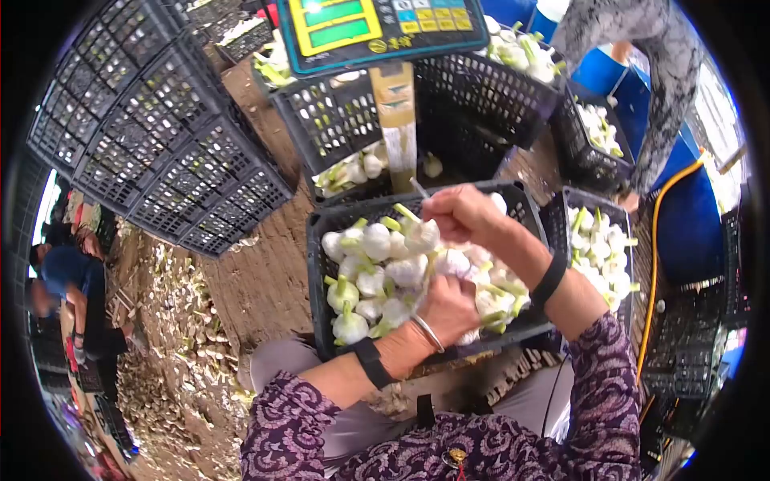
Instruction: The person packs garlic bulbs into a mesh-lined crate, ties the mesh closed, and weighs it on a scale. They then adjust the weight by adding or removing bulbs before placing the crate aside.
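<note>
A black plastic crate stands before my knees, filled with white garlic bulbs, many with short green stem stubs. My left hand reaches down among the bulbs near the middle of the crate, fingers curled round a garlic bulb that they partly cover. Higher up, over the crate's far side, my right hand is closed in a pinch. A thin greyish stick-like thing pokes out of its fingers; I cannot tell what kind of thing it is.
Beyond the crate a scale display rises on a post, with more garlic crates around it. Stacked black crates stand left. Another garlic crate adjoins at right, near a person's patterned sleeve. Another person is far left.
</note>
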`<state>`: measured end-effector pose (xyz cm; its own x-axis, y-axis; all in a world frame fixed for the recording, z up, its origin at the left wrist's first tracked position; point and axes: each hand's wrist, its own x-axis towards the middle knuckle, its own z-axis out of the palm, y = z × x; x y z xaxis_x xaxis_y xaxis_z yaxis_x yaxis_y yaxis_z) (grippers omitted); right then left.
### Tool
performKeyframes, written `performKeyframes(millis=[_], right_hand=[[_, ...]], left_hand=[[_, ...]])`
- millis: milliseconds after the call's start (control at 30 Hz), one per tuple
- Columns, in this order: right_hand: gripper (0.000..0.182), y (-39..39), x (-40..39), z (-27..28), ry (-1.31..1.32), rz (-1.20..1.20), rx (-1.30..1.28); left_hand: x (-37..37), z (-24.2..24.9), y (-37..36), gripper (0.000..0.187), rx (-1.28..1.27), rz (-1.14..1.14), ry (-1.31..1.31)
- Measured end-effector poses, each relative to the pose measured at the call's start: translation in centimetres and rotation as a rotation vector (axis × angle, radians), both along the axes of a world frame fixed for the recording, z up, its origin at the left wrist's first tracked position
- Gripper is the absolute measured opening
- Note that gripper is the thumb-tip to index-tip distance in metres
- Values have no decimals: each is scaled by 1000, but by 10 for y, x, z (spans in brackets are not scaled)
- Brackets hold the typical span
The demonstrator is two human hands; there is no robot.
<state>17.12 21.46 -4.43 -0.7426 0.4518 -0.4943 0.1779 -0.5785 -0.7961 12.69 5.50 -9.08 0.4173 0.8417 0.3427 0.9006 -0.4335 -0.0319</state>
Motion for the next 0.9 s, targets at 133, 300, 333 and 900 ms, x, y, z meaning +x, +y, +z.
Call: performKeyframes(millis=[133,300,333,900], right_hand=[[18,13,49,-21,8,-197,101],[15,-66,115,20,-1,-129,451],[12,-102,112,9,-9,-209,843],[19,-64,121,27,82,-129,856]], left_hand=[[-32,22,24,4,-106,-146,-403],[-56,39,32,13,-843,65,-1851],[-55,47,35,14,-901,139,-1831],[-16,36,5,8,-378,107,-413]])
